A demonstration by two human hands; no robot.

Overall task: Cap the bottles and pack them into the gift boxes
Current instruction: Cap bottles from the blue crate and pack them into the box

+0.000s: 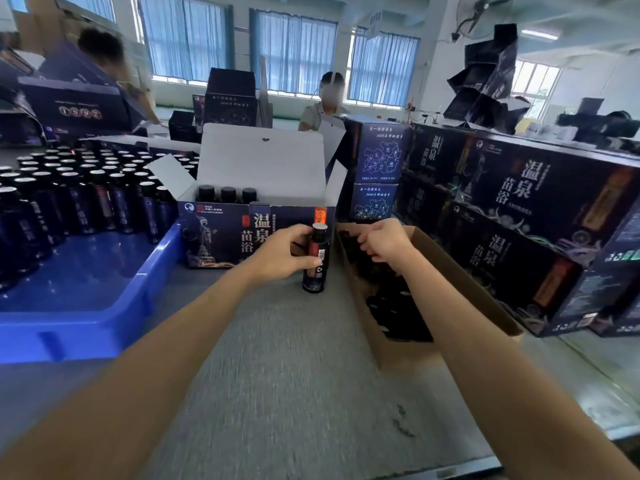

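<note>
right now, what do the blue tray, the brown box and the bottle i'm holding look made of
Blue tray: probably moulded plastic, glossy, rounded rim. Brown box: cardboard, matte tan walls with raw edges. Bottle: dark, glossy, labelled; glass or plastic, unclear.

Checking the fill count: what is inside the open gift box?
Three capped bottles show in the open gift box, toward its left; only their tops clear the front wall. That wall hides their bodies and anything lower, so the total is unknown.

Bottle point(317, 261) before the gift box point(221, 233)
Left hand point(284, 254) grips the bottle; right hand point(384, 242) curls over a cardboard box point(453, 271).
</note>
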